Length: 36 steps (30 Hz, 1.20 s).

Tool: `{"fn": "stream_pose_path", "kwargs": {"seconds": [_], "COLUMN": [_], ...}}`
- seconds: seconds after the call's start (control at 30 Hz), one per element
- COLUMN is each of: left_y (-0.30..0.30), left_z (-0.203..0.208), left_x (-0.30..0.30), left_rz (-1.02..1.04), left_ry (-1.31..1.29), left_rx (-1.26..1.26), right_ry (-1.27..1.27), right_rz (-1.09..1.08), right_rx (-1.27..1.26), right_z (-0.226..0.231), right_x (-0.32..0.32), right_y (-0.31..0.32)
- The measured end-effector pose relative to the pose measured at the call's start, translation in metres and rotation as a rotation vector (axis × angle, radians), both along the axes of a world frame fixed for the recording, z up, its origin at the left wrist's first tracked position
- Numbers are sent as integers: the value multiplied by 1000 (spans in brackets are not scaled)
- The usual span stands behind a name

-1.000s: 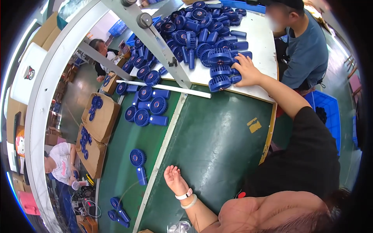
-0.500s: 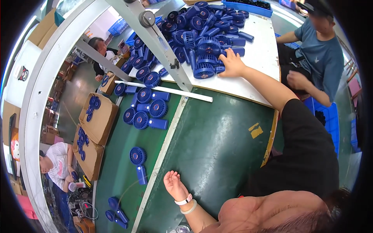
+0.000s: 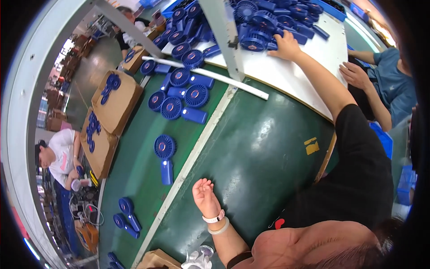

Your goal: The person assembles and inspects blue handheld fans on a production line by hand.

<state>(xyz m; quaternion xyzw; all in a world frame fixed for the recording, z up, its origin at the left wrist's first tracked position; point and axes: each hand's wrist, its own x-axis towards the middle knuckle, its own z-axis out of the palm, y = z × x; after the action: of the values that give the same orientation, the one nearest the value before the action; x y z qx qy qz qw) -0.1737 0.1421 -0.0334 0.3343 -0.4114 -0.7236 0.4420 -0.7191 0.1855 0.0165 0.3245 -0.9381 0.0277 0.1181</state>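
My right hand (image 3: 286, 46) reaches far across to the near edge of a big heap of dark blue handheld fans (image 3: 265, 20). Its thumb and fingers close around the handle of one fan (image 3: 254, 41) lying on the white tabletop (image 3: 324, 60). Above the green surface (image 3: 242, 166), my left hand (image 3: 205, 197) has its fingers curled in, with nothing visible in them. A single fan (image 3: 166, 171) lies to its left on the green belt, beyond a pale strip. Farther up the belt is a group of several fans (image 3: 171, 108); two more (image 3: 126, 206) lie lower left.
A white bar (image 3: 215, 77) crosses the belt beside a grey metal post (image 3: 225, 40). Open cardboard boxes (image 3: 117, 101) with fans stand left of the belt. Co-workers sit at left and right, one hand (image 3: 354, 75) near the white table. A cardboard box (image 3: 159, 260) is at the bottom.
The view has shifted, so the fans and heap appear higher and the cardboard at the bottom has come in. My right hand stays at the same fan. My left hand's fingers look more curled.
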Motion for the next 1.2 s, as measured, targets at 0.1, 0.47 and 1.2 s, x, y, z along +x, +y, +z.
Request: {"fn": "stream_pose_path", "kwargs": {"seconds": [0.1,0.47,1.2], "left_y": [0,-1,-3], "left_z": [3,-1,-1], "left_x": [2,7,5], "left_rz": [20,40,5], "left_ry": [5,21,20], "left_rx": [30,71,65], "right_ry": [138,-1132,-2575], "right_rz": [61,1408,2034], "right_rx": [-64,-328,300], "right_z": [10,87,124], "right_x": [30,253,375], "right_y": [5,-16,3]}}
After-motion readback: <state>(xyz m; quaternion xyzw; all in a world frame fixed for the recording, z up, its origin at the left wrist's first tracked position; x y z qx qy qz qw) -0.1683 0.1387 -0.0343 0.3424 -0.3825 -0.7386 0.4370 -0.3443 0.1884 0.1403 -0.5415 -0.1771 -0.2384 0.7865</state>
